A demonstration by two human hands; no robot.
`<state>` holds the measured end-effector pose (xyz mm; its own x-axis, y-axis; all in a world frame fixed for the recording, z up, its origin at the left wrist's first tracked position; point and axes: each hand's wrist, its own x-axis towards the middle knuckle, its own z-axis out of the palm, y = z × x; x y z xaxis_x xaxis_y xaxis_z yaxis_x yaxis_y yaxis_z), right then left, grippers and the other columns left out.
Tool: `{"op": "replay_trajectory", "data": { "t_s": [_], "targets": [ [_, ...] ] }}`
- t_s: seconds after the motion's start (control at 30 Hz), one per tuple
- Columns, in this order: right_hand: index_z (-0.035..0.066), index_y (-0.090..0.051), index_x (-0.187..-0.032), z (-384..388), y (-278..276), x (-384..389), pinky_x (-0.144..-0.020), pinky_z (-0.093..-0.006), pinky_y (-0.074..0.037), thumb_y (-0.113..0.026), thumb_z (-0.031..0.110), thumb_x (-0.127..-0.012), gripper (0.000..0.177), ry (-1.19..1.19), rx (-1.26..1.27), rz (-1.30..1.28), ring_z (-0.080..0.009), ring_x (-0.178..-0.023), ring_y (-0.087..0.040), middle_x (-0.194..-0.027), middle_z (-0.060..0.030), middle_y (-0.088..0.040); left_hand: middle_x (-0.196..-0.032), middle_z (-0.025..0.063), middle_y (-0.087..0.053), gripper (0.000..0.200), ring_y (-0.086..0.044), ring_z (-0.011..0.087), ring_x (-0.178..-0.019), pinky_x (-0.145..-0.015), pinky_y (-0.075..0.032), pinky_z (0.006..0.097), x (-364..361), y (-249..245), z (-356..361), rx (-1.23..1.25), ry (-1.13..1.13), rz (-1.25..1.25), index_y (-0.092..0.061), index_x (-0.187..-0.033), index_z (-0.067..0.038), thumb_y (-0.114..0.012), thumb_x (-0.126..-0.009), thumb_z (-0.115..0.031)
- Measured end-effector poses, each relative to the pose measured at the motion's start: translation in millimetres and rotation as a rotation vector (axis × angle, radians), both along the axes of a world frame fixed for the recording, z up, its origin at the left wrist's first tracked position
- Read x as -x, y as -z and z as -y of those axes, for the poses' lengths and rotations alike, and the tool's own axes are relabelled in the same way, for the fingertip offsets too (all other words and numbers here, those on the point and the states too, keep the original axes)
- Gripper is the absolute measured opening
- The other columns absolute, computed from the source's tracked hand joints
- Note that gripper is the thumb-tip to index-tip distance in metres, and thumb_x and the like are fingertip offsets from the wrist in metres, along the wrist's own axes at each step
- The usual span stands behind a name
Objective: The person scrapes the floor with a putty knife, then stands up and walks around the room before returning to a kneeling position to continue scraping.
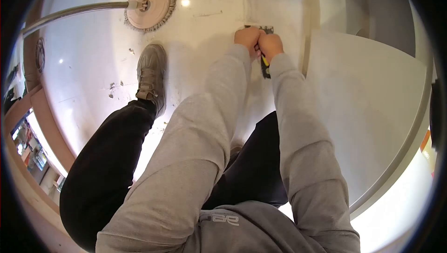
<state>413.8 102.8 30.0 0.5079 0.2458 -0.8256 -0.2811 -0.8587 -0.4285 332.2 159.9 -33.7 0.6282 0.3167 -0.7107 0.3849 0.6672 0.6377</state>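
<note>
Both of my hands are closed together round a black-and-yellow scraper [266, 70], low over the pale floor. My left hand [247, 37] is wrapped at its upper left, and my right hand [270, 44] grips from the right, touching the left. The wide dark head shows just beyond my knuckles, against the floor. Below my fingers the handle's end sticks out towards me. Most of the handle is hidden by my hands.
A round mop head [149, 6] with a metal pole lies at upper left. Dark scuffs and flakes [111, 90] mark the floor near my shoe [151, 74]. A pale curved panel [368, 104] stands close on the right. Wooden framing [49, 122] runs along the left.
</note>
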Motion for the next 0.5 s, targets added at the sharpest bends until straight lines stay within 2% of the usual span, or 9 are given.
{"op": "replay_trajectory", "data": {
  "t_s": [0.07, 0.13, 0.2, 0.23, 0.33, 0.37, 0.4, 0.47, 0.5],
  "targets": [
    [0.001, -0.064, -0.064, 15.1, 23.0, 9.5, -0.069, -0.0414, -0.052, -0.046, 0.032, -0.097, 0.049, -0.189, 0.005, 0.245, -0.0280, -0.066, -0.067, -0.059, -0.0158, -0.064, -0.072, 0.0134, -0.066, 0.009, -0.067, 0.0292, -0.071, -0.060, -0.051, 0.0397, 13.0, -19.8, -4.2, -0.943, 0.742, -0.116, -0.065, -0.077, -0.007, -0.071, -0.073, -0.013],
    [0.001, -0.062, -0.062, 25.4, 53.0, 4.4, -0.067, -0.0433, -0.052, -0.046, 0.031, -0.097, 0.049, -0.134, -0.015, 0.215, -0.0287, -0.066, -0.067, -0.059, -0.0160, -0.063, -0.073, 0.0126, -0.067, 0.006, -0.067, 0.0271, -0.069, -0.060, -0.051, 0.0398, 9.0, -30.8, -10.6, -1.041, 0.671, -0.101, -0.065, -0.078, -0.007, -0.069, -0.074, -0.009],
    [0.000, -0.063, -0.062, 36.0, 77.7, -13.1, -0.067, -0.0443, -0.051, -0.046, 0.033, -0.096, 0.050, -0.593, -0.155, 0.439, -0.0296, -0.066, -0.067, -0.061, -0.0171, -0.064, -0.074, 0.0109, -0.067, 0.008, -0.066, 0.0229, -0.065, -0.058, -0.051, 0.0401, 10.3, -34.9, 4.6, -1.163, 0.572, -0.065, -0.066, -0.079, -0.007, -0.064, -0.075, -0.001],
    [0.000, -0.063, -0.065, 16.2, 42.6, -15.5, -0.064, -0.0431, -0.050, -0.045, 0.032, -0.097, 0.049, -0.151, -0.100, -0.005, -0.0291, -0.063, -0.066, -0.062, -0.0161, -0.064, -0.073, 0.0111, -0.067, 0.009, -0.065, 0.0222, -0.066, -0.058, -0.051, 0.0393, 1.2, -37.9, 0.1, -0.638, 0.362, -0.047, -0.066, -0.079, -0.006, -0.064, -0.073, -0.001],
    [-0.001, -0.063, -0.067, 6.0, 35.3, -15.8, -0.056, -0.0416, -0.049, -0.044, 0.033, -0.098, 0.050, -0.037, -0.150, -0.062, -0.0282, -0.054, -0.062, -0.060, -0.0153, -0.063, -0.073, 0.0112, -0.067, 0.008, -0.064, 0.0191, -0.065, -0.056, -0.050, 0.0377, -7.2, -21.3, -10.8, -0.747, 0.633, -0.085, -0.065, -0.080, -0.005, -0.063, -0.073, -0.002],
    [-0.001, -0.063, -0.067, 1.6, 27.4, -11.3, -0.056, -0.0416, -0.049, -0.044, 0.033, -0.098, 0.050, -0.035, -0.170, -0.053, -0.0282, -0.054, -0.062, -0.060, -0.0153, -0.063, -0.072, 0.0115, -0.067, 0.003, -0.064, 0.0206, -0.064, -0.057, -0.050, 0.0380, 2.1, -36.2, -15.0, -1.102, 0.871, -0.064, -0.065, -0.075, -0.005, -0.062, -0.074, -0.004],
    [-0.001, -0.062, -0.067, 1.8, 17.5, -4.1, -0.052, -0.0416, -0.047, -0.045, 0.031, -0.098, 0.048, 0.024, -0.141, -0.034, -0.0269, -0.051, -0.060, -0.060, -0.0153, -0.062, -0.072, 0.0115, -0.067, 0.003, -0.064, 0.0206, -0.064, -0.057, -0.050, 0.0380, -2.9, -34.7, -15.2, -1.131, 0.865, -0.063, -0.065, -0.075, -0.005, -0.062, -0.074, -0.004],
    [-0.002, -0.060, -0.068, 15.7, 9.5, 14.1, -0.045, -0.0416, -0.043, -0.046, 0.027, -0.097, 0.044, 0.136, -0.046, -0.020, -0.0244, -0.046, -0.057, -0.059, -0.0152, -0.061, -0.073, 0.0117, -0.068, 0.008, -0.066, 0.0261, -0.067, -0.059, -0.050, 0.0409, -3.8, -14.7, 7.4, -0.343, 0.257, -0.206, -0.064, -0.072, -0.004, -0.060, -0.076, -0.009],
    [-0.001, -0.059, -0.071, 15.1, 15.3, 2.5, -0.044, -0.0407, -0.043, -0.047, 0.027, -0.098, 0.041, -0.037, -0.150, 0.048, -0.0230, -0.045, -0.054, -0.061, -0.0125, -0.060, -0.073, 0.0115, -0.068, 0.016, -0.064, 0.0271, -0.065, -0.060, -0.049, 0.0404, -4.6, -38.2, 2.8, -0.359, 0.165, -0.146, -0.064, -0.073, -0.003, -0.055, -0.081, -0.013]
  ]
}}
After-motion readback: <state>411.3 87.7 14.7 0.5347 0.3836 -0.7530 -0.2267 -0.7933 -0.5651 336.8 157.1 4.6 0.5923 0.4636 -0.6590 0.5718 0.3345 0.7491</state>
